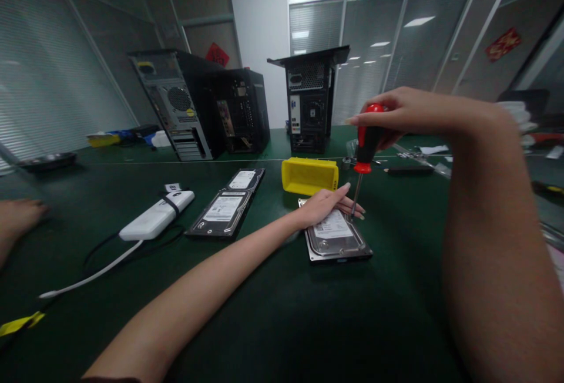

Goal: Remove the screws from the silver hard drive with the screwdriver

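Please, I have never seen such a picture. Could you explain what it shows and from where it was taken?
There is no robot: a person works bare-handed, seen by a camera on their head. The left hand rests on a hard drive; the right hand holds a red-and-black screwdriver, its tip at the drive. On the green table are two other hard drives, a yellow bin, a white device and computer cases. Another person's hand shows at far left.

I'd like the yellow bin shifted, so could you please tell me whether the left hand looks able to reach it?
Likely yes: the left hand rests on the hard drive just in front of the yellow bin, with nothing visible blocking the way.
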Demonstrator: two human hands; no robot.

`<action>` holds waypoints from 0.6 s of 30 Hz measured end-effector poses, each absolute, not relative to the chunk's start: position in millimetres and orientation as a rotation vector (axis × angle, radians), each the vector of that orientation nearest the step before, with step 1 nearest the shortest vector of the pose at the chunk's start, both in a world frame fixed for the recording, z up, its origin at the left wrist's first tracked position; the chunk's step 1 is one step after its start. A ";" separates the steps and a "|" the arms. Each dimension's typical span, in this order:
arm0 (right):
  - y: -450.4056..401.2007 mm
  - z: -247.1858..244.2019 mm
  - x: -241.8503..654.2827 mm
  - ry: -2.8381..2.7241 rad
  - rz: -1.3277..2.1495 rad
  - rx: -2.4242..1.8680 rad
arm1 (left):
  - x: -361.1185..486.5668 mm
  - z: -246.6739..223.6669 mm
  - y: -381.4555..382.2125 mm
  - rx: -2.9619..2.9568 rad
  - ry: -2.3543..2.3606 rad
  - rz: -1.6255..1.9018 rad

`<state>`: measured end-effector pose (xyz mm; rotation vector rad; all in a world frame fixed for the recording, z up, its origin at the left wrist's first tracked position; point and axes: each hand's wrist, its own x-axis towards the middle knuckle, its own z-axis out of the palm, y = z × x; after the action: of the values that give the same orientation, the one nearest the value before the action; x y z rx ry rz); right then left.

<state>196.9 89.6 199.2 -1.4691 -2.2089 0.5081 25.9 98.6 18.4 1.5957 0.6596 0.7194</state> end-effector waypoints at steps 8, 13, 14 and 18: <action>83.3 200.8 195.6 -2.254 0.517 -1.457 | 26.5 21.2 96.2 1.616 0.692 0.712; 84.2 200.7 196.8 -2.248 0.510 -1.462 | 26.5 22.9 95.4 1.611 0.710 0.700; 84.1 200.7 196.5 -2.248 0.514 -1.461 | 26.6 23.0 95.5 1.607 0.708 0.700; 82.2 201.1 194.6 -2.246 0.514 -1.464 | 27.1 21.8 96.4 1.592 0.694 0.713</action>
<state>194.6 82.2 201.1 -1.4635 -2.2456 0.5139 27.1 96.4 21.8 1.5916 0.6937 0.7133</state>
